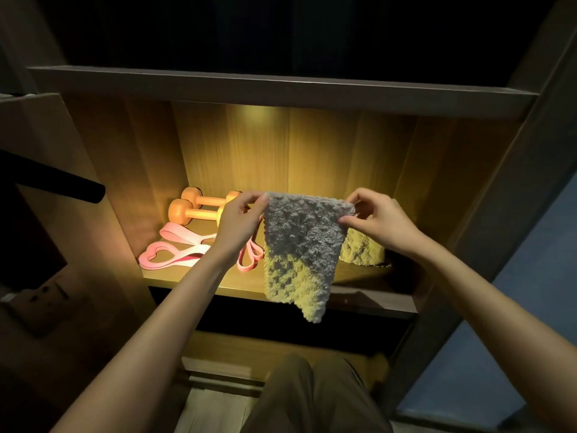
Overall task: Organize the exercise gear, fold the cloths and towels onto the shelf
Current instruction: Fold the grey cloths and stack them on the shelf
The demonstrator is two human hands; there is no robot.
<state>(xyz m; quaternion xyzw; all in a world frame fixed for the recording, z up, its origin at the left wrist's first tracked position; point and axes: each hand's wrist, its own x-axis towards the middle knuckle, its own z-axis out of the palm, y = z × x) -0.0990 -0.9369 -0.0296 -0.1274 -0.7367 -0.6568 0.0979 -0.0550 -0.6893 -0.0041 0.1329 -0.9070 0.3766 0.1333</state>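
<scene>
A fluffy grey cloth hangs in front of the lit shelf, held up by its two top corners. My left hand pinches the left corner and my right hand pinches the right corner. Behind the cloth, to the right, a second fluffy cloth lies bunched on the shelf. Two orange dumbbells lie at the back left of the shelf. Pink resistance bands lie in front of them, and more pink loops show under my left wrist.
A wooden board closes the compartment from above, with dark space over it. A black bar juts in from the left wall above a wall socket. A lower compartment and my knees are below.
</scene>
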